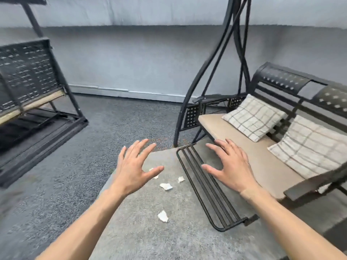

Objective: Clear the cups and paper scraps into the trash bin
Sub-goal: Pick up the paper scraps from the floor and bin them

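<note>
Several white paper scraps lie on a light grey rug [142, 231]: one scrap [163, 216] nearest me, one [166, 186] in the middle, a small one [181, 179] to its right, and one [155, 176] partly hidden behind my left thumb. My left hand [134, 168] hovers above the scraps with fingers spread and holds nothing. My right hand [231, 168] is spread above the swing's footrest [206, 188] and is also empty. No cup and no trash bin are in view.
A black metal swing bench [244, 145] with a beige cushion and two checked pillows [253, 117] stands at the right. Another black swing frame [28, 87] stands at the left. Dark grey carpet [105, 124] runs back to a grey wall.
</note>
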A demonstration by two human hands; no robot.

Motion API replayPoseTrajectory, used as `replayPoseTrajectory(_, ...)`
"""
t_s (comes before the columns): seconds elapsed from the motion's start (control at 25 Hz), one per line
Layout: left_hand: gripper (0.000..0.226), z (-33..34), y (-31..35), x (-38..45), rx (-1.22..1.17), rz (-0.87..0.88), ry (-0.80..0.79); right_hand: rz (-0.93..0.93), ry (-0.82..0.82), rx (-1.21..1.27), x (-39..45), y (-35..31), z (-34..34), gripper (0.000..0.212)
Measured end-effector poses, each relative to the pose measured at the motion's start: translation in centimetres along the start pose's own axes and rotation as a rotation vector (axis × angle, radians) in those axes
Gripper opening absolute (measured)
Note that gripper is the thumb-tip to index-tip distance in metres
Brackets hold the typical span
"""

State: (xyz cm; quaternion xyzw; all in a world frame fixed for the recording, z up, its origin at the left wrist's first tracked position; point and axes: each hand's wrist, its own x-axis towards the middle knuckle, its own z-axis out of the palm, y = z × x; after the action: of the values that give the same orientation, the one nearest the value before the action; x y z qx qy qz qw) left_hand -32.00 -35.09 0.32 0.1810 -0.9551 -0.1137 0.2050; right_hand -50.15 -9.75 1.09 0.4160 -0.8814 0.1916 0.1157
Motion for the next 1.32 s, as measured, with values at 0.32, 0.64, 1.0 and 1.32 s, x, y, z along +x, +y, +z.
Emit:
replayPoseTrajectory(0.32,0.079,-1.4,-14.8,1.6,0.079,-0.140,-0.005,-0.133,-0.029,0.067,11.5,-9.8,9.4,0.065)
replayPoseTrajectory(0.64,0.077,0.9,-23.2,12.1,0.099,-0.145,0.004,-0.184,-0.013,0.086,25.1,-10.3,17.2,0.064)
replayPoseTrajectory(1.0,0.077,4.3,-30.1,28.8,0.113,-0.085,-0.042,-0.084,-0.036,0.077,40.0,-7.7,22.9,0.066)
replayPoseTrajectory(1.32,0.083,9.7,-34.4,40.6,0.027,0.087,-0.117,0.177,-0.019,0.059,44.9,-5.1,27.4,0.066)
